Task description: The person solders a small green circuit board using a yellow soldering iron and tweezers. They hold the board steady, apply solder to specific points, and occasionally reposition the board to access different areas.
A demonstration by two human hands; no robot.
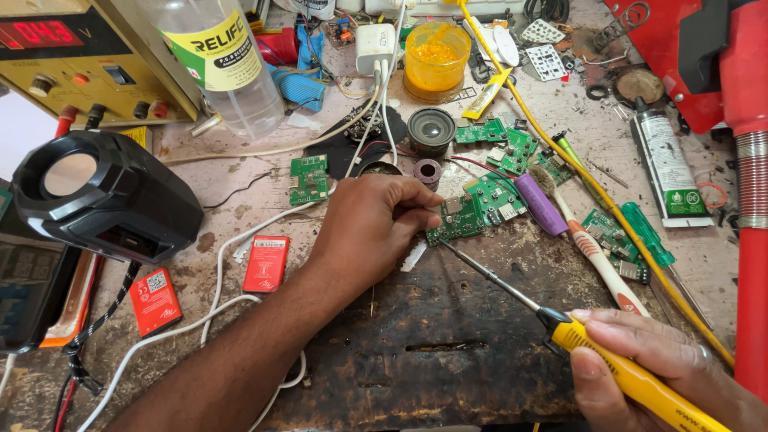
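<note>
Pinning a green circuit board point(474, 210) against the bench point(448, 320), the left hand point(368, 228) has its fingers curled down over the board's near-left corner, holding it flat. The right hand point(648, 360) is wrapped around the yellow handle of a soldering iron point(552, 320), whose thin metal tip reaches up and left to the board's lower edge, just beside the left fingertips.

The risk, as I judge it, lies in that closeness: a small slip of the tip could burn a fingertip, and if the board shifts under light pressure the iron could skid across neighbouring pads and bridge them. A purple cylindrical cell point(540, 204) lies touching the board's right end, so a stray hot tip could reach it too. The iron's yellow cord point(560, 152) trails across the clutter and could snag on something lying there.

The bench is worn, stained and scorched dark under the hands. It is crowded: more green boards, a small speaker point(431, 130), a toothbrush point(592, 244), a green-handled screwdriver point(646, 234), an orange tub of flux point(436, 56), a clear plastic bottle point(228, 64), red flat batteries point(266, 263), white cables, a black magnifier lamp point(100, 192) and a yellow power supply point(88, 56) at the back left. A red tool stand point(748, 200) fills the right edge.
</note>
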